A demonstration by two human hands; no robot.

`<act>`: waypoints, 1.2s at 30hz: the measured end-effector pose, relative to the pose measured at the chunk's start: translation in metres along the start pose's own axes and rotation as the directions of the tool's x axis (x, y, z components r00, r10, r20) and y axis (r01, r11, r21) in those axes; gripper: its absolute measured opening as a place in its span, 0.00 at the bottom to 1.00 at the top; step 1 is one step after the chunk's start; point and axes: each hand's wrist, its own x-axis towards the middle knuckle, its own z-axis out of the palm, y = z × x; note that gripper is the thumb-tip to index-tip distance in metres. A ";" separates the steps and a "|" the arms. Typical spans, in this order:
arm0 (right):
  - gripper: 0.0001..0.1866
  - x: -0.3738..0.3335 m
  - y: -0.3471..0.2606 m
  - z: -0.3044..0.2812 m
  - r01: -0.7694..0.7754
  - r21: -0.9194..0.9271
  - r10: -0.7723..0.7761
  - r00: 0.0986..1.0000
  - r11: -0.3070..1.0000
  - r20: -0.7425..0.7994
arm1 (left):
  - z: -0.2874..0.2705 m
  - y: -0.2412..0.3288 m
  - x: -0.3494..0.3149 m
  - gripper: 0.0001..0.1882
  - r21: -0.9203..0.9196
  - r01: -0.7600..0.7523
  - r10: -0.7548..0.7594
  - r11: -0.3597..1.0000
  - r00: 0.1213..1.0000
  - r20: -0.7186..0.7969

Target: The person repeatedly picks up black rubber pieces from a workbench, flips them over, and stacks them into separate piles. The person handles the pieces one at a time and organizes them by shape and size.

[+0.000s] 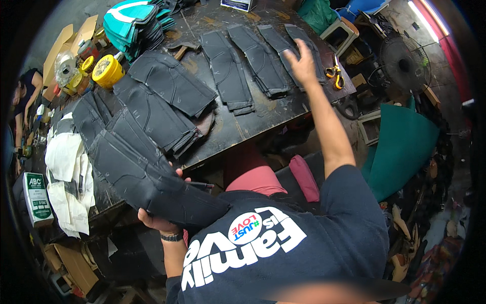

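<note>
My left hand (158, 222) grips a thick bundle of black sheet panels (139, 169) with stitched or scored curved lines. Its thumb side is below the bundle, and fingertips show at the far edge. My right hand (302, 63) is raised with fingers spread and nothing in it, above the far-right stacks of black panels (276, 48). More stacks of such panels (228, 71) lie in a row across the table. Wider black panels (172, 83) are piled at the middle left, beside the bundle.
The dark table (238, 126) carries a hammer (181, 49), yellow-handled scissors (335, 73), teal pieces (131, 28), a yellow bucket (107, 72) and white sheets (71, 177). At right are a fan (405, 63), a stool (341, 35) and a green sheet (405, 147). Another person (29, 96) is at far left.
</note>
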 end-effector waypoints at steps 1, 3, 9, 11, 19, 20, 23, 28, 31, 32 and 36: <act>0.29 -0.030 -0.038 0.002 -0.089 0.299 0.029 0.980 0.950 0.199 | 0.003 -0.001 0.000 0.60 0.033 -0.005 0.005 0.999 1.000 -0.024; 0.28 -0.094 -0.119 0.011 -0.262 0.603 -0.064 0.884 0.754 0.464 | 0.005 -0.001 -0.002 0.60 0.105 -0.004 0.015 0.995 0.994 -0.104; 0.44 -0.194 -0.277 0.005 0.215 0.706 -0.606 0.707 0.674 0.363 | -0.005 0.009 -0.012 0.41 0.245 0.119 -0.065 0.962 0.974 -0.219; 0.47 -0.201 -0.296 0.007 0.280 0.622 -0.579 0.736 0.732 0.350 | -0.007 0.006 -0.013 0.36 0.106 0.090 -0.073 0.990 0.984 -0.160; 0.58 -0.220 -0.308 0.006 0.275 0.405 -0.466 0.721 0.872 0.513 | -0.012 -0.005 -0.019 0.29 0.187 0.086 -0.047 0.979 0.977 -0.208; 0.57 -0.221 -0.308 0.006 0.245 0.401 -0.442 0.722 0.883 0.533 | -0.014 -0.007 -0.019 0.29 0.223 0.080 -0.031 0.971 0.976 -0.216; 0.53 -0.220 -0.307 0.006 0.199 0.469 -0.454 0.717 0.860 0.528 | -0.018 -0.010 -0.020 0.29 0.137 0.082 -0.058 0.987 0.983 -0.173; 0.50 -0.210 -0.299 0.005 0.061 0.667 -0.497 0.719 0.742 0.487 | -0.022 -0.007 -0.030 0.34 0.109 0.105 -0.082 0.989 0.977 -0.195; 0.47 -0.207 -0.291 -0.001 -0.246 0.753 -0.374 0.749 0.610 0.547 | -0.029 0.001 -0.032 0.34 -0.017 0.156 -0.157 0.988 0.984 -0.086; 0.47 -0.206 -0.289 -0.002 -0.306 0.789 -0.349 0.770 0.533 0.534 | -0.028 -0.001 -0.034 0.34 0.008 0.090 -0.090 0.996 0.994 -0.068; 0.45 -0.185 -0.262 -0.010 -0.347 0.787 -0.163 0.860 0.510 0.485 | -0.022 0.003 -0.036 0.37 0.150 -0.121 0.145 0.981 0.977 -0.157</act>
